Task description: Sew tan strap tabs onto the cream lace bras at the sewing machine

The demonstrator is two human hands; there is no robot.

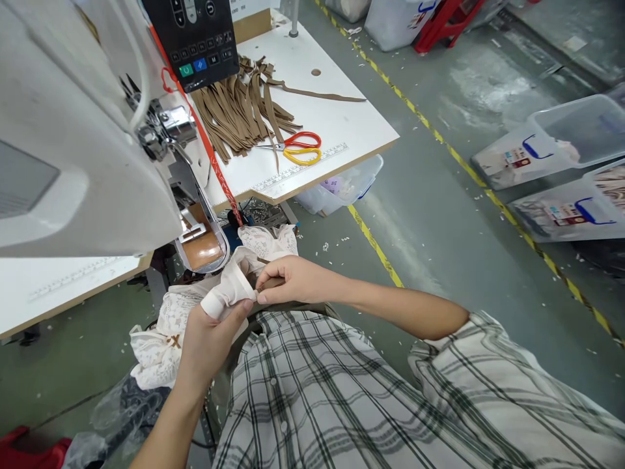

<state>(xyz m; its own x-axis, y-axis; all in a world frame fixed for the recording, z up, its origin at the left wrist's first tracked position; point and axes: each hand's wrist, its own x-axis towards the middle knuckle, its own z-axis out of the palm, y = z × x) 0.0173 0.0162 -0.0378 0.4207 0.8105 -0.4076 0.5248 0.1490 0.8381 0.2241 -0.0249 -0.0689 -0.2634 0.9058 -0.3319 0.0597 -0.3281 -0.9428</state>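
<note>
My left hand (208, 342) is closed on a rolled white fabric piece (229, 286) held in front of my checked shirt. My right hand (288, 280) pinches a thin brown strip (267, 283) against the end of that white piece. Cream lace cloth (161, 339) spreads under both hands and over my lap. A white sewing machine (73, 130) stands at the left, its plate (202, 244) just above my hands, with brown material on it.
A pile of brown strips (239, 111) and red-and-yellow scissors (300, 148) lie on the white table (342, 130). A black control panel (195, 39) is on the machine. Clear plastic bins (551, 143) stand on the grey floor beyond a yellow line (469, 169).
</note>
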